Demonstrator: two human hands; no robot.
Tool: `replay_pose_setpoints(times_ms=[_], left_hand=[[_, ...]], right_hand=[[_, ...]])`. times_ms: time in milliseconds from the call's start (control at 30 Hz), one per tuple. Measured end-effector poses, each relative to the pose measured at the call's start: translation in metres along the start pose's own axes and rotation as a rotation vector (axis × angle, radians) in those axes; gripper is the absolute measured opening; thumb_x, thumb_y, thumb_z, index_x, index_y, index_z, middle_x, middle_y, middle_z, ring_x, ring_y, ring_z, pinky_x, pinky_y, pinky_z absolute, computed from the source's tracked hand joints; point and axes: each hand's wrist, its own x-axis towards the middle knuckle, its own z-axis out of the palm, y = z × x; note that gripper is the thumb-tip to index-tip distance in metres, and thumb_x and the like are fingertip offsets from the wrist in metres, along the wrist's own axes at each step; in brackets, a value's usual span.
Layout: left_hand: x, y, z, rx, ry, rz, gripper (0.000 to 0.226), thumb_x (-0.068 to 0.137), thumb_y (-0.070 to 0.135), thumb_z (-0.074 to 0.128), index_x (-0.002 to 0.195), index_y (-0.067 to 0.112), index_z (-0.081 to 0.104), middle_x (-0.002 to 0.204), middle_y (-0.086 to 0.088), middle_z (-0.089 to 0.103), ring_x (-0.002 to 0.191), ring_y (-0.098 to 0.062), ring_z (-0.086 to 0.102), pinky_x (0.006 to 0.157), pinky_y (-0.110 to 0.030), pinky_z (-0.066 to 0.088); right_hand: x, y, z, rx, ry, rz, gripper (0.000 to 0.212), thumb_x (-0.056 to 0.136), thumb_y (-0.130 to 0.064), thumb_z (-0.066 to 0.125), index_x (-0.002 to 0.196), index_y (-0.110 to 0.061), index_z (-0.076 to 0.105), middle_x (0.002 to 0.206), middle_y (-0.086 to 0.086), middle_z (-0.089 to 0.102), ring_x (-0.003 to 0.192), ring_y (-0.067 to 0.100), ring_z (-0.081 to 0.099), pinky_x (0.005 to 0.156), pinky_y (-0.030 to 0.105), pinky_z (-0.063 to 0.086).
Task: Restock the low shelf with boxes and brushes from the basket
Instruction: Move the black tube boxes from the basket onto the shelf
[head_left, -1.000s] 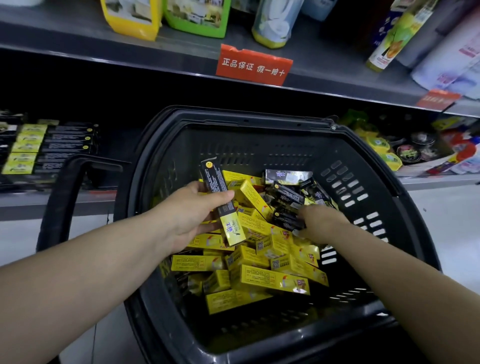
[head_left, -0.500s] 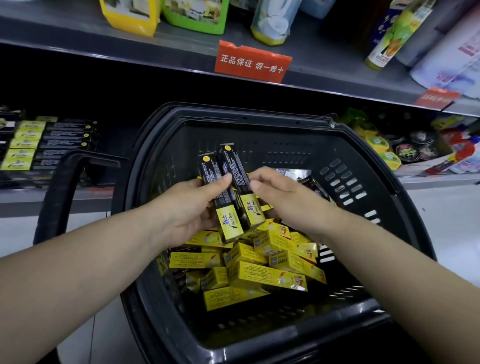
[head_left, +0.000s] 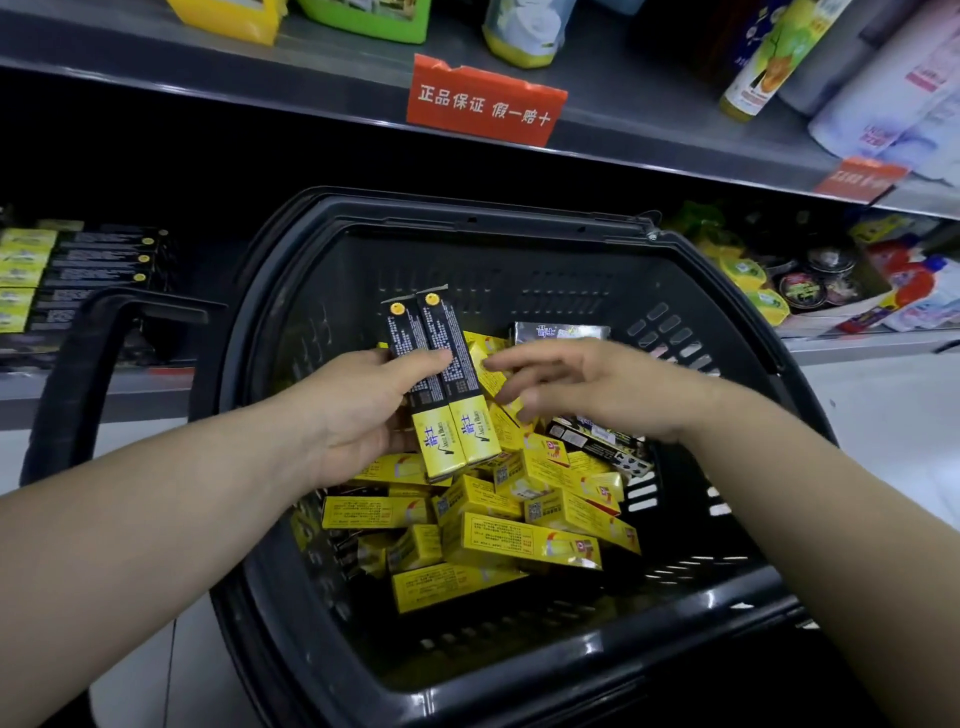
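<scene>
I'm gripping two long black-and-yellow boxes (head_left: 457, 441) side by side in my left hand (head_left: 358, 415) over the basket (head_left: 467, 215), long axes pointing away from me. Right hand (head_left: 587, 384) is hovering just beside them, fingers relaxed, holding nothing. Matching stock (head_left: 78, 270) is sitting on the low shelf (head_left: 156, 389) off left; left hand is nearer.

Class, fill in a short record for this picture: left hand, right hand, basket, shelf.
Left: left hand grips two black-and-yellow boxes side by side
Right: right hand holds nothing, fingers relaxed, over the pile
Basket: black basket holds loose yellow boxes
Shelf: low shelf carries stacked matching boxes at left
</scene>
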Motion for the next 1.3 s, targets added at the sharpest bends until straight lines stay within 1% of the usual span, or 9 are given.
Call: replay_pose_setpoints(times_ms=[133, 333, 533, 633, 800, 967, 1067, 1233, 1300], left_hand=[[0.002, -0.002, -0.003, 0.026, 0.018, -0.014, 0.015, 0.087, 0.024, 0.062, 0.099, 0.014, 0.064, 0.086, -0.004, 0.075, 0.081, -0.02, 0.069, 0.059, -0.031, 0.053], [0.004, -0.001, -0.004, 0.02, 0.031, -0.031, 0.011, 0.088, 0.021, 0.061, 0.096, 0.014, 0.063, 0.085, -0.005, 0.074, 0.08, -0.021, 0.069, 0.06, -0.033, 0.053], [0.003, 0.0, -0.004, -0.005, 0.044, -0.034, 0.015, 0.088, 0.019, 0.06, 0.101, 0.012, 0.062, 0.09, -0.007, 0.073, 0.082, -0.022, 0.069, 0.063, -0.034, 0.054], [0.001, 0.001, -0.005, -0.024, 0.039, -0.026, 0.016, 0.088, 0.019, 0.06, 0.102, 0.011, 0.062, 0.091, -0.008, 0.073, 0.082, -0.022, 0.069, 0.063, -0.035, 0.054], [-0.007, 0.005, -0.004, -0.021, -0.007, 0.042, 0.018, 0.088, 0.022, 0.06, 0.103, 0.013, 0.062, 0.093, -0.007, 0.074, 0.085, -0.021, 0.07, 0.067, -0.032, 0.056], [-0.024, 0.023, -0.024, 0.009, -0.012, 0.112, 0.025, 0.086, 0.031, 0.062, 0.106, 0.016, 0.062, 0.088, -0.005, 0.075, 0.073, -0.017, 0.071, 0.058, -0.027, 0.056], [-0.038, 0.035, -0.044, 0.032, -0.053, 0.155, 0.032, 0.081, 0.036, 0.066, 0.108, 0.019, 0.062, 0.089, -0.003, 0.075, 0.077, -0.018, 0.072, 0.062, -0.028, 0.057], [-0.06, 0.044, -0.085, 0.046, -0.004, 0.239, 0.055, 0.058, 0.037, 0.075, 0.108, 0.02, 0.064, 0.092, -0.003, 0.075, 0.079, -0.018, 0.072, 0.064, -0.03, 0.057], [-0.07, 0.047, -0.105, 0.049, 0.031, 0.226, 0.056, 0.053, 0.035, 0.078, 0.105, 0.019, 0.065, 0.09, -0.005, 0.075, 0.081, -0.021, 0.072, 0.065, -0.033, 0.058]], right_hand=[[0.006, 0.056, -0.034, -0.521, 0.448, 0.26, 0.028, 0.093, -0.012, 0.052, 0.119, -0.021, 0.058, 0.115, 0.001, 0.064, 0.101, 0.02, 0.062, 0.084, 0.026, 0.049], [0.022, 0.113, -0.013, -0.632, 0.298, 0.509, 0.062, 0.089, -0.02, 0.059, 0.144, -0.018, 0.03, 0.137, 0.012, 0.037, 0.124, 0.032, 0.044, 0.1, 0.041, 0.043], [0.036, 0.085, -0.008, -0.857, 0.381, 0.487, 0.035, 0.089, -0.027, 0.06, 0.118, -0.01, 0.049, 0.113, 0.011, 0.055, 0.1, 0.03, 0.056, 0.077, 0.037, 0.05], [0.024, 0.055, -0.014, -0.658, 0.431, 0.417, 0.027, 0.087, -0.032, 0.061, 0.09, -0.007, 0.052, 0.079, 0.007, 0.056, 0.069, 0.022, 0.053, 0.056, 0.028, 0.038], [0.002, -0.01, 0.013, 0.247, 0.414, 0.237, 0.023, 0.079, -0.028, 0.069, 0.067, -0.019, 0.052, 0.054, -0.009, 0.056, 0.049, 0.004, 0.051, 0.049, 0.016, 0.04], [0.005, -0.058, 0.037, 0.37, 0.349, 0.037, 0.043, 0.063, -0.059, 0.071, 0.07, -0.02, 0.054, 0.074, -0.001, 0.062, 0.077, 0.017, 0.056, 0.082, 0.039, 0.044], [0.017, -0.077, 0.047, 0.442, 0.327, 0.004, 0.05, 0.081, -0.051, 0.062, 0.087, -0.001, 0.059, 0.086, 0.009, 0.07, 0.086, 0.026, 0.063, 0.093, 0.049, 0.046], [0.051, -0.118, 0.064, 0.464, 0.271, -0.051, 0.037, 0.068, -0.041, 0.071, 0.078, -0.009, 0.057, 0.073, 0.004, 0.067, 0.069, 0.019, 0.064, 0.066, 0.035, 0.055], [0.065, -0.138, 0.069, 0.425, 0.245, -0.073, 0.04, 0.063, -0.036, 0.075, 0.091, -0.014, 0.055, 0.078, 0.002, 0.068, 0.068, 0.016, 0.067, 0.056, 0.026, 0.054]])
